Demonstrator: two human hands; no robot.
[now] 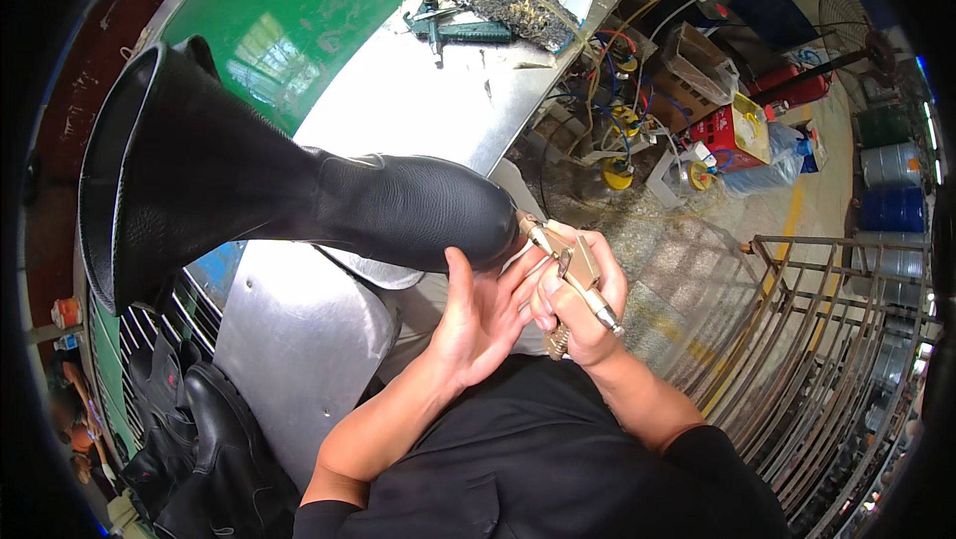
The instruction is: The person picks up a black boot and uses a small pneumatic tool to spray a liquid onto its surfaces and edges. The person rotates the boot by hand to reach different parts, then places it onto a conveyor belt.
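Note:
A tall black leather boot (408, 203) lies sideways before me, its wide shaft opening at the left and its rounded toe pointing right. My left hand (480, 315) cups the toe from below, thumb against its near side and fingers reaching under the tip. Wrapped round a small brass-and-silver spray gun (578, 265), my right hand (590, 312) keeps its nozzle close against the front of the toe. The underside of the toe and some fingertips of my left hand are hidden.
A metal-topped bench (398, 91) with a green surface (309, 31) runs behind the boot. Tools and dark residue (508, 16) lie on it. More black boots (219, 439) stand at lower left. A metal rack (807, 330), hoses and a red box (732, 131) are at right.

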